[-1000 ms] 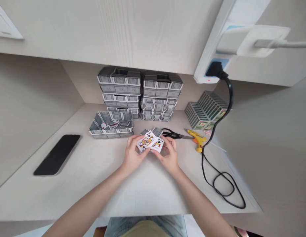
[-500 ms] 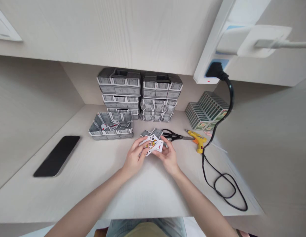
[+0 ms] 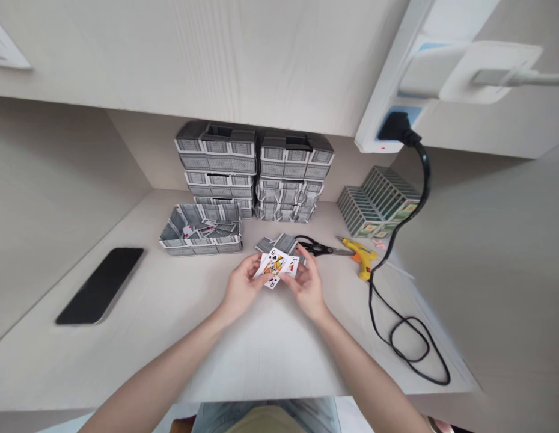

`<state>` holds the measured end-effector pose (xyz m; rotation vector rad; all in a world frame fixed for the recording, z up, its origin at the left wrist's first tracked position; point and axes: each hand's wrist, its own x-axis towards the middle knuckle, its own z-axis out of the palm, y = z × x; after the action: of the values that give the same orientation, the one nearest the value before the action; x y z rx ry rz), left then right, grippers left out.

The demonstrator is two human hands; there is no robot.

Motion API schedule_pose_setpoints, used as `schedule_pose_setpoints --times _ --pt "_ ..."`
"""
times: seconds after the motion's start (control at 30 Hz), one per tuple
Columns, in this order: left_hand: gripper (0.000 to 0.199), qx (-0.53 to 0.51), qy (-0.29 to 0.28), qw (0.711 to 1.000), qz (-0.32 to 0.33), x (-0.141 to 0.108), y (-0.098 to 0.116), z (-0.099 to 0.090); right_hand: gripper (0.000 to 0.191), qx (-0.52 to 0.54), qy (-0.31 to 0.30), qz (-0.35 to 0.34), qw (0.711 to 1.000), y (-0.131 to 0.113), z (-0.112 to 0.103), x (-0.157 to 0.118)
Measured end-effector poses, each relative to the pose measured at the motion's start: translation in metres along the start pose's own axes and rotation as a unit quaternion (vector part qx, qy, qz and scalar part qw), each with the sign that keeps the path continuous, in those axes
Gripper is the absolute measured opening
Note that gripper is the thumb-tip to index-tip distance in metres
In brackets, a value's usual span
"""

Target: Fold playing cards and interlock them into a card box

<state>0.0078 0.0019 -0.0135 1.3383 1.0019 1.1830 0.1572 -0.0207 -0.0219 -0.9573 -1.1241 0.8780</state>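
Between my two hands is a small fan of face-up playing cards [image 3: 276, 264], a queen lying on top of the others. My left hand [image 3: 244, 285] pinches the cards from the left, its thumb on the front of the queen. From the right, my right hand [image 3: 307, 285] grips them, thumb on the face and fingers partly behind. Just beyond the fan, several face-down grey-backed cards [image 3: 286, 243] lie on the desk. An open box made of cards [image 3: 201, 248] stands to the left, with loose cards and folded pieces inside.
Behind are two stacks of card-built boxes [image 3: 216, 162]. Black scissors [image 3: 316, 247] and a yellow glue gun [image 3: 362, 257] lie at right, near a looping black cable [image 3: 399, 332]. Stacked card packs [image 3: 379, 201] stand at back right; a black phone [image 3: 100, 285] lies left.
My left fingers have shifted from over the card faces to the left edge, the thumb now on the front. The queen has turned more upright and shows more fully.
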Motion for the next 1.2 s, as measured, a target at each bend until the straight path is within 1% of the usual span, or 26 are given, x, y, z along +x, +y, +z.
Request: schedule_pose_setpoints --times 0.07,0.17,0.2,0.27,0.4,0.47,0.57,0.67,0.77,0.9,1.07,1.2 --pt "0.047 -0.002 -0.004 1.0 -0.001 0.0 0.001 0.0 0.061 0.02 -0.008 0.038 0.999 -0.002 0.0 0.0" --pt "0.042 0.008 -0.021 1.0 -0.017 -0.001 0.004 0.0 0.035 0.032 -0.027 0.103 0.994 -0.005 0.001 0.0" --pt "0.038 0.015 -0.026 0.999 -0.028 -0.002 0.006 0.0 0.028 0.032 -0.027 0.115 0.992 -0.006 0.001 0.0" --pt "0.031 0.03 -0.029 0.998 -0.048 -0.003 0.01 -0.001 0.022 0.028 -0.02 0.124 0.992 -0.007 0.002 0.0" --pt "0.034 0.063 -0.007 0.996 -0.061 -0.004 0.015 -0.002 0.024 0.016 -0.013 0.139 0.99 -0.007 0.001 0.001" --pt "0.034 0.066 -0.01 0.996 -0.062 -0.003 0.014 -0.002 0.027 0.004 -0.015 0.156 0.988 -0.007 0.001 0.002" --pt "0.034 0.044 -0.02 0.996 -0.08 -0.003 0.011 -0.002 0.031 -0.017 -0.017 0.174 0.985 -0.007 0.0 0.002" --pt "0.034 0.028 -0.017 0.994 -0.104 -0.003 0.01 -0.003 0.031 -0.023 -0.026 0.181 0.983 -0.006 0.0 0.001" --pt "0.034 0.038 -0.009 0.995 -0.095 -0.002 0.011 -0.004 0.03 -0.02 -0.034 0.188 0.981 -0.006 0.001 0.001" --pt "0.035 0.038 -0.009 0.996 -0.085 0.0 0.014 -0.005 0.031 -0.016 -0.017 0.191 0.981 -0.005 0.0 0.002" --pt "0.036 -0.004 -0.024 0.993 -0.119 0.001 0.015 -0.004 0.033 -0.009 -0.002 0.196 0.98 -0.003 -0.003 0.004" --pt "0.04 -0.016 -0.018 0.99 -0.137 0.0 0.017 -0.003 0.033 -0.007 -0.011 0.21 0.978 -0.003 -0.003 0.004"
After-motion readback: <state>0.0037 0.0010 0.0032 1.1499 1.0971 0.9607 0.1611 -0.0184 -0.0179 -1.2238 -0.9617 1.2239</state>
